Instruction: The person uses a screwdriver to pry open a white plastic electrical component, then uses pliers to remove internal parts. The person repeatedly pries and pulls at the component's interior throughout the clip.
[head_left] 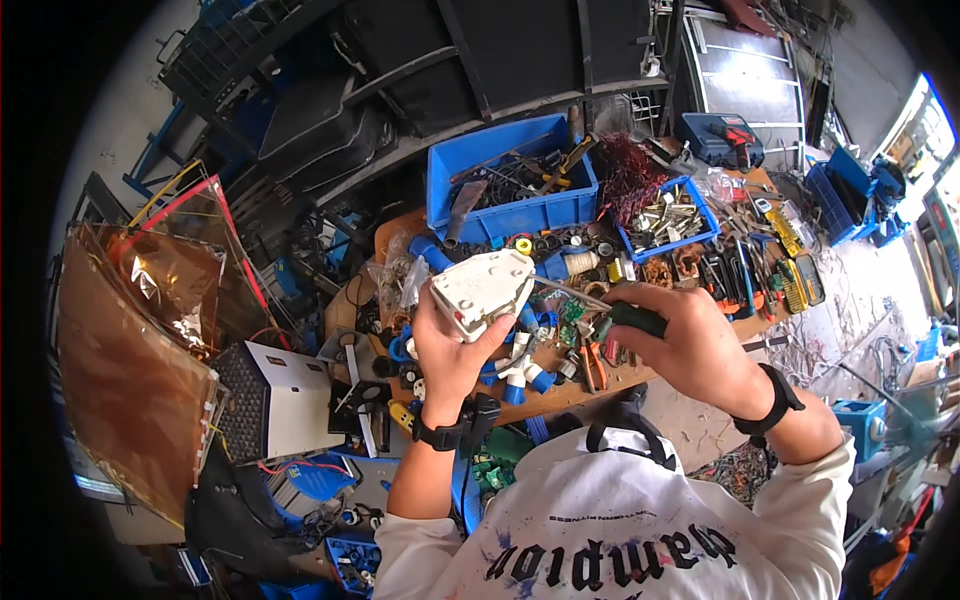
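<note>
Left grip first: I have its fingers and thumb closed around an angular white plastic housing, held up over the cluttered wooden surface with its studded face turned upward. On the other side, my right grip is wrapped round the dark green handle of a long metal-shafted screwdriver. Its shaft points leftward at the housing's right edge; from my remote post I cannot tell whether the tip touches it.

Panning my eye from the left, I see large glossy brown sheets leaning at an angle, then a white box with a dark patterned side. At the back of the surface stands a deep blue plastic crate containing dark cables and tools. Nearer me, blue and white plastic connectors lie below the housing, with orange-handled pliers to their right. Beyond the screwdriver I make out a tangle of dark red strands, beside a shallow blue plastic tray of brass-coloured metal pieces. Farther right come a red and black power drill and a yellow handheld meter.
</note>
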